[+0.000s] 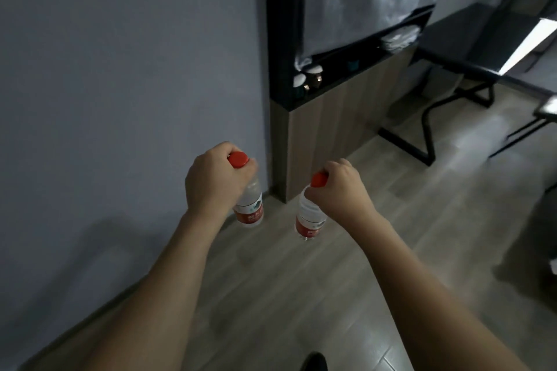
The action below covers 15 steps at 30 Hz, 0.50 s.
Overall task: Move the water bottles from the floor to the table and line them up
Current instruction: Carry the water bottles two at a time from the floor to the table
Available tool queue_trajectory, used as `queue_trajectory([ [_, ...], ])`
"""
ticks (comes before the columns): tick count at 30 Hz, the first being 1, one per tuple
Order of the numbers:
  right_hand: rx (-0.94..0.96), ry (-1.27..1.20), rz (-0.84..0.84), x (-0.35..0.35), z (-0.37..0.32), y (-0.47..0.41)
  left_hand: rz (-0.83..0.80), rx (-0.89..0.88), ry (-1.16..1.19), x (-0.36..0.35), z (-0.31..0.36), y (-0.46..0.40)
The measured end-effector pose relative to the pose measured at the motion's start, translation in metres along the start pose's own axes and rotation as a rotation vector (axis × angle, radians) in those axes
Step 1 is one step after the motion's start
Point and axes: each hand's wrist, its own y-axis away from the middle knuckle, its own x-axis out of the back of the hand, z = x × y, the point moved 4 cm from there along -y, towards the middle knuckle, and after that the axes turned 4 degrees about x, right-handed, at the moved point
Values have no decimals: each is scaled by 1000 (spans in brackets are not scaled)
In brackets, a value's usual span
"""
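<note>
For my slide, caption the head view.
Left hand and right hand each carry a red-capped water bottle above the floor.

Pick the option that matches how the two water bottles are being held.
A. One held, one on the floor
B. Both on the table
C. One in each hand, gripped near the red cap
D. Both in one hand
C: the left hand grips one bottle and the right hand the other bottle, each near its red cap.

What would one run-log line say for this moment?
left hand: grip on left bottle | right hand: grip on right bottle | both off floor
</note>
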Motion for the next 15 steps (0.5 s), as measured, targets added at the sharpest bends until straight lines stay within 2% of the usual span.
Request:
queue_trajectory([
  [6,-99,14,115,79,95,-7,-104,-153,66,-83,101,6],
  [15,-252,-7,278,172,199,-9,-302,-292,138,-186,229,2],
])
